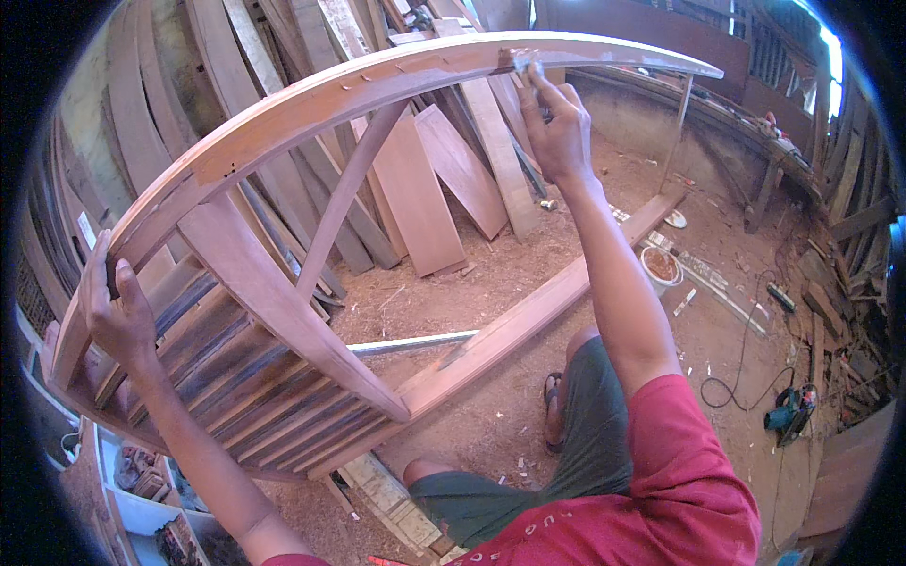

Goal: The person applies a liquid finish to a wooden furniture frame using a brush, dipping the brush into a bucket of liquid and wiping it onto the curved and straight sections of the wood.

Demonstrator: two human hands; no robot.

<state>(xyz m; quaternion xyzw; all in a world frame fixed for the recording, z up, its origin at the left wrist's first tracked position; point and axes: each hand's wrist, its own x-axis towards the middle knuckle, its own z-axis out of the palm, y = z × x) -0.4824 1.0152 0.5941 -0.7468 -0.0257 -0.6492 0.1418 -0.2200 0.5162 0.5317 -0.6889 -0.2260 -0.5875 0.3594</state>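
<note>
A large wooden frame stands tilted before me, with a long top rail (311, 106), a crosspiece (293, 302) and a row of slats (255, 396) at the left. My left hand (118, 307) is wrapped round the left end of the frame, fingers behind the wood and thumb in front. Far along the rail, my right hand (562, 127) grips a small flat tool (519, 60) against the rail's face. The tool is partly hidden by my fingers, so its exact kind is unclear. Greyish smears mark the rail around it. A lower rail (528, 321) runs near my knees.
Boards (415, 203) lean against the back wall. A white bucket (662, 267) of brownish stuff stands on the dusty floor, right of the lower rail. Farther right lie a corded power tool (791, 413) and scrap wood (840, 325). A workbench (774, 151) lines the far right.
</note>
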